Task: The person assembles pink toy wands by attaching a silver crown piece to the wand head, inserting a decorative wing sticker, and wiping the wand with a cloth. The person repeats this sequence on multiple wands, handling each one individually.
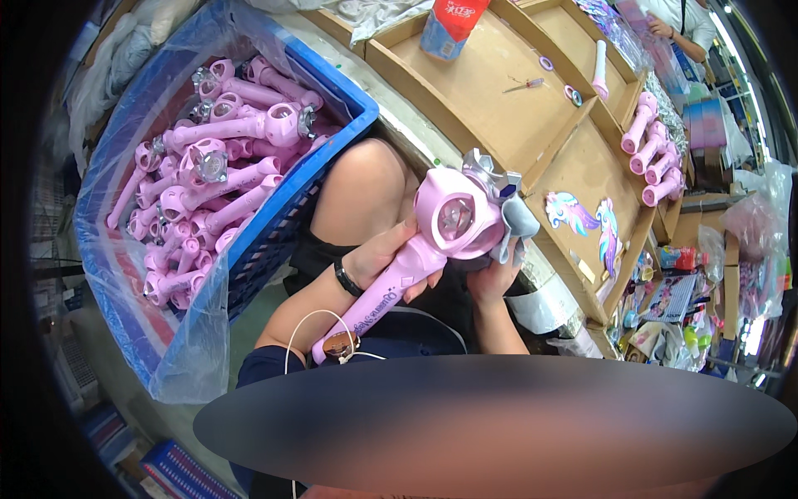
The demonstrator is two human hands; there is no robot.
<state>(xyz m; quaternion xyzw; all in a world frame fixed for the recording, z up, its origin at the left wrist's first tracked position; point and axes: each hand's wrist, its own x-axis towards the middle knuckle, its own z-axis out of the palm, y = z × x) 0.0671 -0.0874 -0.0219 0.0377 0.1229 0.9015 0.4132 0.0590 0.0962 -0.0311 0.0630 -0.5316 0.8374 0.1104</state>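
Note:
A pink toy wand [399,279] with a round window in its head and a silvery crown-like top lies slanted across my lap. My left hand [378,254] is closed around its handle, just below the head. At the crown end, my right hand [492,281] grips a grey-blue cloth [519,223] that touches the side of the wand's head. The cloth hides some of my right fingers.
Left of me stands a blue basket [363,112], plastic-lined and heaped with pink wands [224,133]. Ahead, a divided cardboard tray [465,91] holds a screwdriver [525,85], a red-and-blue pouch [453,29] and unicorn cutouts [570,212]. Another person [690,33] is at the far right.

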